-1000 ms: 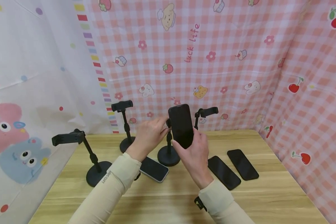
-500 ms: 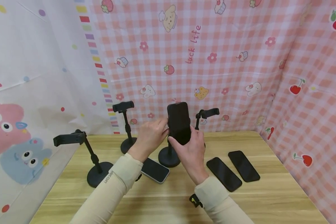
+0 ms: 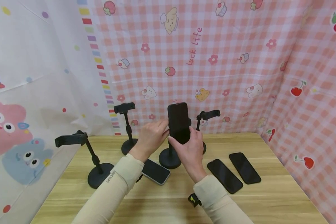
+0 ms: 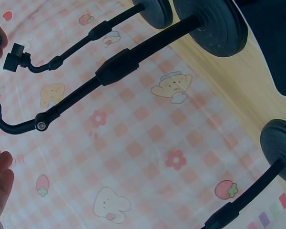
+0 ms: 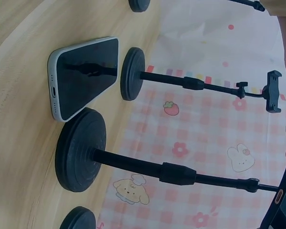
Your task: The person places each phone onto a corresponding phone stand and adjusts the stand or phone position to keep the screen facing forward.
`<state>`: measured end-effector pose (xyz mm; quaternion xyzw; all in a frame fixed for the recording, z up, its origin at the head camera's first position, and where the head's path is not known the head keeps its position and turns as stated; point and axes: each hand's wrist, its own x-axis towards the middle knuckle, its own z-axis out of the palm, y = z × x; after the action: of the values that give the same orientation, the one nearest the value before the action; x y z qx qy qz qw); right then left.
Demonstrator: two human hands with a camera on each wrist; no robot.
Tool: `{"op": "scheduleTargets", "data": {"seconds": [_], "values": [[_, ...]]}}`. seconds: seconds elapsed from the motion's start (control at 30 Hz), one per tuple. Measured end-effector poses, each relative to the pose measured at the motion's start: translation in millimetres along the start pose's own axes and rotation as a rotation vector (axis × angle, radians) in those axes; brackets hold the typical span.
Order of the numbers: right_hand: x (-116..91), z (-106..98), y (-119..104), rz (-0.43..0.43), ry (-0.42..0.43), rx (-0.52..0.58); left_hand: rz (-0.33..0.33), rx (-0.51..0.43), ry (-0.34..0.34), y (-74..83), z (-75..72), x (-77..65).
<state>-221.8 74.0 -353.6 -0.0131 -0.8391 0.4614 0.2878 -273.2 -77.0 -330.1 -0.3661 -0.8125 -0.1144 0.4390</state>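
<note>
My right hand [image 3: 189, 149] grips a black smartphone [image 3: 179, 121] by its lower part, thumb at the left edge and fingers at the right. The phone stands upright, screen toward me, in front of the head of the middle black phone stand [image 3: 170, 158]. My left hand [image 3: 152, 135] pinches at the stand's clamp by the phone's left edge; the phone mostly hides the clamp. In the left wrist view, some left fingers [image 4: 1, 179] show near the stand's bent neck. In the right wrist view, the phone's edge [image 5: 279, 198] is close to the top of the stand's pole.
Black phone stands stand at the left front [image 3: 99, 174], left back [image 3: 128, 144] and behind my right hand, with its holder [image 3: 211, 114] showing. A white-edged phone [image 3: 156, 171] lies before the middle stand. Two black phones [image 3: 225, 175] [image 3: 245, 168] lie on the wooden table [image 3: 280, 193] at right.
The phone in my right hand has shifted slightly left and become more upright, lining up with the middle stand's head. My left hand stays at the clamp.
</note>
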Motion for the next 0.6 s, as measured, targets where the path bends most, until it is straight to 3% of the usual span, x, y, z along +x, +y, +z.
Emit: {"op": "scheduleTargets", "data": {"seconds": [0.27, 0.6], "values": [[5, 5, 6, 0.012, 0.012, 0.032, 0.052, 0.019, -0.011, -4.0, 2.1, -0.7], [9, 6, 14, -0.031, 0.051, 0.012, 0.161, 0.09, 0.039, -8.0, 1.8, -1.2]]}}
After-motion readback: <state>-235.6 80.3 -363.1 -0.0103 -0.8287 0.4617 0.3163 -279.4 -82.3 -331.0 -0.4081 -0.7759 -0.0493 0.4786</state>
